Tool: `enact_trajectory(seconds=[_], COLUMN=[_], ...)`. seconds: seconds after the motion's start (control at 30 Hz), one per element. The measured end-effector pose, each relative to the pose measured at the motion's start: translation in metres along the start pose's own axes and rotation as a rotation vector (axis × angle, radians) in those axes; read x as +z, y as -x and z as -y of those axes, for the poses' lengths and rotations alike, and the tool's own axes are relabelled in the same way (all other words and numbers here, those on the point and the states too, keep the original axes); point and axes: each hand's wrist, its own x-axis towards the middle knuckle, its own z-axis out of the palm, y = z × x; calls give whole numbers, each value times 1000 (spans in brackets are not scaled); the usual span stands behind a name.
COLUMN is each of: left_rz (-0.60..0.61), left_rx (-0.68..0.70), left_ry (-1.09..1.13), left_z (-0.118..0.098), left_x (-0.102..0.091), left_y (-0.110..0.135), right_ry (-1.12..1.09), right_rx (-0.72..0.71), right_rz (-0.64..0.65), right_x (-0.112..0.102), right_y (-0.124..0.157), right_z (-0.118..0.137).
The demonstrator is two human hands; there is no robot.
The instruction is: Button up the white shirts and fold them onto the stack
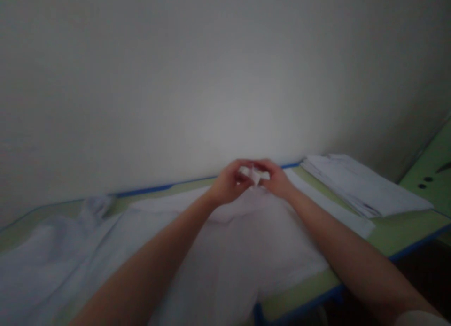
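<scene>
A white garment (225, 251) lies spread over the green table, its near part hanging past the front edge. Both hands are raised at its far end, close together. My left hand (230, 181) is closed with its fingertips pinching the white cloth. From the other side, my right hand (276, 178) pinches the same bit of cloth, which looks like the collar area, though blur hides the detail. The fingers of the two hands nearly meet.
Folded white cloths (362, 182) are stacked at the right, with a flat white strip (331, 204) beside them. Crumpled white cloth (45, 251) lies at the left. The green table (405, 232) has blue edging and stands against a grey wall (225, 81).
</scene>
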Motion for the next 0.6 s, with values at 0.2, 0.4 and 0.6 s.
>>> enact_trajectory(seconds=[0.2, 0.4, 0.6], left_rz=[23, 36, -43], left_rx=[102, 123, 75], left_ry=[-186, -319, -268], left_z=[-11, -16, -7], left_x=[-3, -3, -9], left_y=[2, 0, -1], right_ry=[116, 144, 1], right_rx=[-134, -103, -64], right_rz=[68, 55, -73], right_x=[-10, -10, -14], right_y=[1, 1, 1], right_z=[6, 6, 1])
